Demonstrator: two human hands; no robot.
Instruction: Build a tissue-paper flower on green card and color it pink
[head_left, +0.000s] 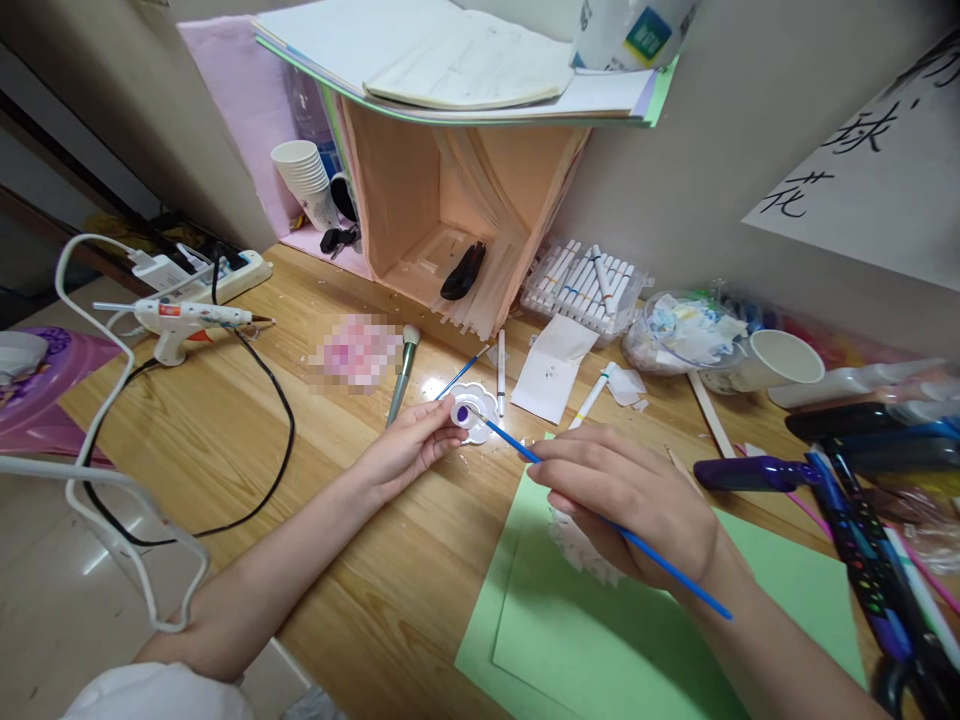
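My left hand point(412, 447) pinches a small white cap point(457, 417) with purple paint in it. My right hand point(634, 490) is closed round a blue paintbrush point(667, 568), its tip at the cap's mouth. Just behind the cap lies a white flower-shaped palette point(489, 400), and a second thin blue brush point(459, 373) rests near its far edge. Below my right hand, a white cut-out point(581, 548) with a jagged edge lies on green paper point(555, 640), partly hidden by the hand. A purple paint bottle point(750, 473) lies on its side to the right.
A glue gun point(184, 318) with a looping black cord point(289, 420) lies at the left, near a power strip point(240, 275). At the back stand a peach-coloured box point(397, 190), a marker case point(585, 290) and a paper cup point(780, 362). Scissors point(889, 600) lie at the right.
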